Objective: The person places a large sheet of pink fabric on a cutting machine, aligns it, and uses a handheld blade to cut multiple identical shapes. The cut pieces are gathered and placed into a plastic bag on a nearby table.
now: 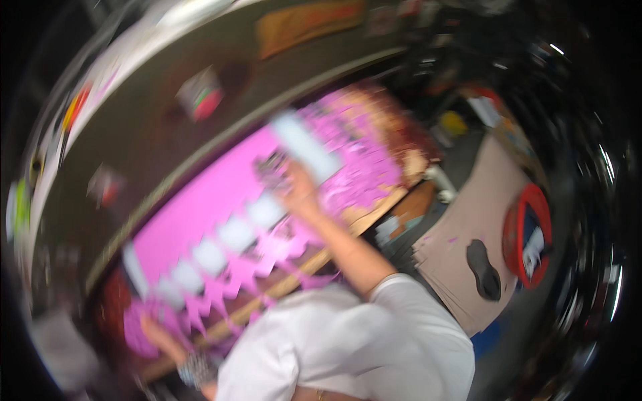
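The picture is smeared by motion. My right hand (pixel 302 194) reaches over a pink sheet (pixel 207 194) with its fingers closed on a small dark metal frame that looks like a cutting die (pixel 271 167). Below it, along the sheet's near side, runs a row of pale board patches (pixel 235 234) between jagged pink offcuts (pixel 267 257). At the lower left my left hand (pixel 157 335) grips a bunch of pink cut pieces (pixel 138 327); its fingertips are blurred. A bracelet circles my left wrist.
Pink scraps (pixel 358 154) are heaped on the board's right end. A dark machine beam (pixel 160 127) spans behind the sheet. To the right are beige sheets (pixel 461 227) with a dark sole-shaped piece (pixel 483 269), and a red bin (pixel 508 234).
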`<act>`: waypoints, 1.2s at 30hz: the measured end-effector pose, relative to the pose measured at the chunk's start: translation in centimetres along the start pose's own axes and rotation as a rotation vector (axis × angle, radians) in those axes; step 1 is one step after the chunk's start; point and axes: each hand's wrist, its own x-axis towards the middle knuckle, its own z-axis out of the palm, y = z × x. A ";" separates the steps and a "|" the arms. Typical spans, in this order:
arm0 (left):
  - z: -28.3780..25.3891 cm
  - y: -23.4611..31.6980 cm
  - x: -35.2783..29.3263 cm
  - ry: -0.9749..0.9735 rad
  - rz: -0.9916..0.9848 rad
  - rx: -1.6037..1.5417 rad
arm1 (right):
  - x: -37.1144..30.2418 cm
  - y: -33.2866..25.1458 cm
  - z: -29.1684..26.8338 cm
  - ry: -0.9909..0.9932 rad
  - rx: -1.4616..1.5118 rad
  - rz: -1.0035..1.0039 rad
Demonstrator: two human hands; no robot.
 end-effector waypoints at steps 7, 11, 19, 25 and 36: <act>11.9 9.1 4.6 -0.247 0.000 -0.428 | 6.3 1.1 -7.8 0.381 1.172 0.672; 20.9 14.5 4.1 -0.521 0.013 -0.406 | 7.3 0.0 -13.7 0.644 0.986 0.523; 33.0 19.1 -9.8 -0.874 0.373 -0.231 | -1.1 -8.2 -12.9 0.381 1.091 0.344; 30.9 18.4 -12.1 -0.698 0.491 -0.322 | -2.6 -10.9 -11.0 0.169 1.083 0.355; 16.4 14.1 -3.5 -0.430 0.299 -0.181 | 5.2 -5.9 -9.9 0.134 0.727 0.466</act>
